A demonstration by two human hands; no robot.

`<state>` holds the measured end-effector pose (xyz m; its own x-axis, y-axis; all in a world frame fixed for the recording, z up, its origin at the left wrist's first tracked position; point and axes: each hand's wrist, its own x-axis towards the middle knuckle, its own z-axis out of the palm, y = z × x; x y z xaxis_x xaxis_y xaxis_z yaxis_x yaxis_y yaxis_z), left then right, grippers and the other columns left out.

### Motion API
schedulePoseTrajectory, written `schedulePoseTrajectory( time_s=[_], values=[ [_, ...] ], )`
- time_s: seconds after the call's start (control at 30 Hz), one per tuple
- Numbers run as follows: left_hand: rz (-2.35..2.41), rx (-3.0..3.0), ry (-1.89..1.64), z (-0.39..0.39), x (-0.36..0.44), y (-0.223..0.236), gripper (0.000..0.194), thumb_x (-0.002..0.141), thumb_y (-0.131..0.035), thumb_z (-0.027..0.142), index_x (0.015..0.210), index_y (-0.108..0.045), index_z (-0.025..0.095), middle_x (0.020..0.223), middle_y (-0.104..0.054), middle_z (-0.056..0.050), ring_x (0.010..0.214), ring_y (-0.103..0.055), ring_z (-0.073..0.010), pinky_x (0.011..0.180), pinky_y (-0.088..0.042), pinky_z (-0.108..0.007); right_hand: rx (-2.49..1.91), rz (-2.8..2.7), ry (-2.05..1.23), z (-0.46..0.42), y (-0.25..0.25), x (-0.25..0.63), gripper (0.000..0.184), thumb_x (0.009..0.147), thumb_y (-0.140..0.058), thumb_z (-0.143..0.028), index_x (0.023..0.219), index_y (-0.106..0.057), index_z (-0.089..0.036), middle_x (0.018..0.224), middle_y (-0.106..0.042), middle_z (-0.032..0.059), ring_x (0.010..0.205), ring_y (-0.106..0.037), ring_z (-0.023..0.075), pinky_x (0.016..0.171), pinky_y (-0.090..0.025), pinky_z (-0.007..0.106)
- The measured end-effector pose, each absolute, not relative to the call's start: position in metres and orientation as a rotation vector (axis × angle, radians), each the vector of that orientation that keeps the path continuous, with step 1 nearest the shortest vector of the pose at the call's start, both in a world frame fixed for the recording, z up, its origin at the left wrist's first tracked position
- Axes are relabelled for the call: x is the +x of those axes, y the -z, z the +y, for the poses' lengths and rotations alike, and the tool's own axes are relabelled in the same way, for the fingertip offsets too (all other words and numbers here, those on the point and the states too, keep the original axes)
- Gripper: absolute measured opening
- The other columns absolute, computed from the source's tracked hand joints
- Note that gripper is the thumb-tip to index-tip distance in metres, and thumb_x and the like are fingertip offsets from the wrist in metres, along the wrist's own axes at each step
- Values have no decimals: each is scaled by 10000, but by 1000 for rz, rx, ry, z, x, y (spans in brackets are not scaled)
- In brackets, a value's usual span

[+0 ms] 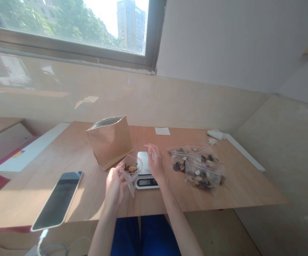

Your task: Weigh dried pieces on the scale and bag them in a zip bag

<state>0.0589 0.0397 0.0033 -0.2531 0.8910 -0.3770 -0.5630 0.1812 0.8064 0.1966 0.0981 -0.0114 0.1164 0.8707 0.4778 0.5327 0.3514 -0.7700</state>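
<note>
My left hand (114,183) grips a clear zip bag (129,182) by its left side. The bag's mouth gapes, and brown dried pieces (130,168) lie inside. My right hand (155,161) is over the right part of a small kitchen scale (144,163), fingers stretched toward the left and nothing visible in them. Whether it touches the scale I cannot tell. The scale's display is too faint to read. Behind the bag, a brown paper pouch (111,140) stands upright with its top open.
Several filled zip bags (203,174) with dark and tan dried pieces lie overlapping at the right. A smartphone (59,199) with a white cable (42,238) rests at the table's left front edge. White paper (162,131) lies near the wall, and small scraps (213,141) at the back right.
</note>
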Motion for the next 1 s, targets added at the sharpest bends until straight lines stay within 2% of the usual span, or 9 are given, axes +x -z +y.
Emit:
schedulePoseTrajectory(
  time_s=[0.1,0.23,0.4,0.6,0.7,0.77,0.87,1.0],
  values=[
    [1128,385,-1462,41,59,-5,241,629,-635,279,699,-436,162,1134,-599,-98,767,-636,-187,594,-540,-338,-1676,-1535,-156,103,45,230,332,821,-497,-278,1114,-572,-142,1204,-510,177,1182,-431,293,979,-319,493],
    [1131,375,-1467,42,60,-5,254,632,-634,273,672,-409,164,1159,-587,-90,790,-636,-192,606,-546,-363,-1585,-1681,-228,103,79,255,238,832,-433,-177,968,-628,-155,976,-570,114,940,-563,216,871,-436,378],
    [1097,394,-1460,42,59,-3,288,630,-643,316,663,-398,170,1039,-620,-38,739,-632,-164,629,-541,-365,-1517,-1623,-281,98,72,254,265,837,-391,-117,851,-651,-160,845,-563,73,797,-582,173,765,-466,300],
    [1110,433,-1421,42,64,-6,257,638,-615,361,704,-445,180,921,-643,-11,785,-639,-188,632,-532,-357,-1222,-1593,-578,100,16,208,191,872,-481,-252,942,-650,-195,944,-637,59,888,-592,155,790,-459,266],
    [1095,457,-1432,43,64,-6,278,640,-627,384,708,-449,180,855,-630,1,781,-638,-184,628,-534,-340,-1208,-1663,-593,114,4,192,229,876,-492,-281,1046,-621,-195,1066,-628,67,1013,-564,157,878,-428,279],
    [1079,453,-1447,44,64,-6,277,630,-643,365,695,-452,175,859,-625,-4,767,-634,-172,628,-536,-325,-1393,-1730,-486,125,10,192,264,858,-519,-226,1103,-597,-166,1139,-594,105,1101,-517,190,962,-374,341],
    [1077,447,-1453,44,62,-4,240,646,-632,342,721,-484,167,950,-627,-38,806,-632,-177,634,-540,-315,-1622,-1825,-437,137,28,200,258,792,-559,-98,1039,-626,-126,1101,-599,148,1093,-519,232,964,-365,403],
    [1075,460,-1453,43,60,0,233,681,-612,351,744,-481,169,1109,-607,-69,876,-627,-193,639,-541,-319,-1606,-1815,-469,138,42,207,248,802,-454,-9,887,-664,-111,970,-646,140,998,-574,206,913,-408,365]
  ],
)
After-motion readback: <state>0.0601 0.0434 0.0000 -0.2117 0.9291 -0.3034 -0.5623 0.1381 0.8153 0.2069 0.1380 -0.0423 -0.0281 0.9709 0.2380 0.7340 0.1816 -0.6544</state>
